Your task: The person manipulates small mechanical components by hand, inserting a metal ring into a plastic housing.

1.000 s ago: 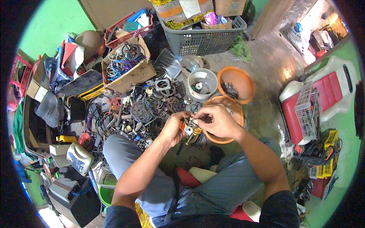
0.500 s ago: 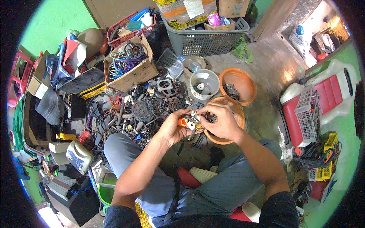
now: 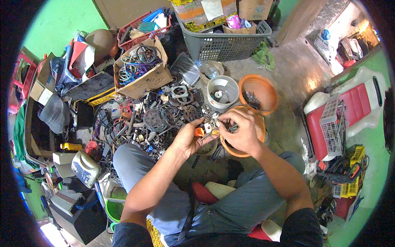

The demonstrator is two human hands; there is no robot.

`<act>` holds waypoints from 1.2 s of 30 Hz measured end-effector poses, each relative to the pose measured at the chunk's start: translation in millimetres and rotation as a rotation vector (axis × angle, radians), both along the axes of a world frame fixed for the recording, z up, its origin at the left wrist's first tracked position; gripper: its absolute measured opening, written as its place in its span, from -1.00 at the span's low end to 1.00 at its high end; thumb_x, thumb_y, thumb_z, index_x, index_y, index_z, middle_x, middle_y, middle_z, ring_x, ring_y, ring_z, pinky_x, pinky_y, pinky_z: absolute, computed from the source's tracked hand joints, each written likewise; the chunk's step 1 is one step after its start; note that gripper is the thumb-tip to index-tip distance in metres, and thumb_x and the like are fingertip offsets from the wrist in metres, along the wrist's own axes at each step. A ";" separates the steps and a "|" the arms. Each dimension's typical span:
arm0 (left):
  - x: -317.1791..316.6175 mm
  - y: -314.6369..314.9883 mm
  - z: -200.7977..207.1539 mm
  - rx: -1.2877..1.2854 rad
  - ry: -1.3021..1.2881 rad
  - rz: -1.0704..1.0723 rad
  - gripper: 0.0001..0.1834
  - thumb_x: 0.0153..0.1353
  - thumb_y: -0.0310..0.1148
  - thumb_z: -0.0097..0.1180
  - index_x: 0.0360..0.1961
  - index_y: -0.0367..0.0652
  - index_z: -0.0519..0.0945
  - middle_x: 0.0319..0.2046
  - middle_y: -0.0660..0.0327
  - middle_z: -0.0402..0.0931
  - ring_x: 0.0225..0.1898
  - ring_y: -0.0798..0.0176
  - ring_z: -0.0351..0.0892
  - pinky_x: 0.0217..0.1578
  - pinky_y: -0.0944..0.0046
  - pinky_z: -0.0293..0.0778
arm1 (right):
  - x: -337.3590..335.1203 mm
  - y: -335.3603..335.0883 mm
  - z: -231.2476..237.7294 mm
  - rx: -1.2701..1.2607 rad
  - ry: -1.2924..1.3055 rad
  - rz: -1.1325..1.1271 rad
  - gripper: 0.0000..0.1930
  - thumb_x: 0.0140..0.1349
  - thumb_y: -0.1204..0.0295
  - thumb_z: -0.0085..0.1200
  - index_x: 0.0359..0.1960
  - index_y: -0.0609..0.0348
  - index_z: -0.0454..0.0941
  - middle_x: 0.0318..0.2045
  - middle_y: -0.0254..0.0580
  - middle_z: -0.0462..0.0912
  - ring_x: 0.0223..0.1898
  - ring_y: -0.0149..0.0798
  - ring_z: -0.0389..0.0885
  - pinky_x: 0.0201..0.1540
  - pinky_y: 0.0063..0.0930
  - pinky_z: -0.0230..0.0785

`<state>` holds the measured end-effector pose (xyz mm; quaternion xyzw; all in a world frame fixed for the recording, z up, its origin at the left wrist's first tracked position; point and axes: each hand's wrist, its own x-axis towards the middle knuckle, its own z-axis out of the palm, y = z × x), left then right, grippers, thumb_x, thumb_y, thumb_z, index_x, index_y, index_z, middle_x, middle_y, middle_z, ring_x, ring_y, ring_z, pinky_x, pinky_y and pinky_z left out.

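My left hand (image 3: 188,139) is cupped around a handful of small mixed parts. Among them I see an orange plastic piece (image 3: 199,131), a whitish piece (image 3: 207,128) and a yellowish piece (image 3: 214,132). My right hand (image 3: 243,131) meets it from the right, thumb and fingers pinched at the edge of the handful; what they grip is too small to make out. Under the right hand lies an orange basin (image 3: 260,119), its contents mostly hidden. A pile of scrap parts (image 3: 158,117) spreads over the floor beyond and left of my left hand.
Behind my hands stand a white bucket (image 3: 222,103) with a few parts inside and another orange basin (image 3: 269,92) holding dark small pieces. A cardboard box (image 3: 144,84) of cables sits on the pile's far side. Farther back is a grey crate (image 3: 226,47); a red-and-white seat (image 3: 349,105) stands right.
My right fingertips have shifted slightly, and the small parts in my left palm lie differently, with the yellowish piece showing more. The whole view has moved a little.
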<state>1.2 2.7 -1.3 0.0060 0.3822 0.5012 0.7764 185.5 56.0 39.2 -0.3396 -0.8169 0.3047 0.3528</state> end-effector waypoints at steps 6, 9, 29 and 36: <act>2.3 1.2 -5.1 0.007 0.027 0.026 -0.67 0.50 -0.31 -0.23 0.02 -0.35 0.45 -0.11 0.04 0.59 -0.13 0.14 0.68 -0.14 0.12 0.73 | -6.2 -7.8 1.6 0.017 0.102 -0.050 -0.86 0.06 0.58 0.30 -0.32 0.23 0.63 -0.41 -0.18 0.65 -0.45 -0.28 0.64 -0.44 -0.45 0.45; 1.8 0.0 -10.2 0.020 0.031 0.052 -0.68 0.50 -0.29 -0.22 -0.01 -0.31 0.47 -0.16 0.06 0.60 -0.21 0.16 0.68 -0.21 0.16 0.73 | -11.2 -13.2 -7.3 0.016 0.122 -0.040 -0.86 0.06 0.57 0.30 -0.32 0.22 0.63 -0.40 -0.18 0.66 -0.45 -0.29 0.64 -0.45 -0.44 0.45; 7.4 -3.2 14.8 0.039 0.227 0.022 -0.61 0.38 -0.03 0.07 -0.04 -0.15 0.52 -0.25 0.22 0.61 -0.29 0.28 0.65 -0.35 0.32 0.63 | -14.5 -15.9 -12.1 -0.147 0.019 -0.103 -0.89 0.25 0.48 0.21 -0.24 0.24 0.63 -0.36 -0.08 0.67 -0.41 -0.09 0.67 -0.35 -0.28 0.49; 7.6 -4.2 0.5 0.110 0.350 0.136 -0.67 0.42 -0.21 0.03 -0.20 -0.32 0.59 -0.33 0.13 0.61 -0.38 0.29 0.65 -0.41 0.29 0.66 | -19.2 -20.1 -12.4 -0.118 0.007 -0.030 -0.74 0.12 0.57 0.32 -0.15 0.22 0.60 -0.32 -0.23 0.60 -0.40 -0.38 0.57 -0.38 -0.49 0.42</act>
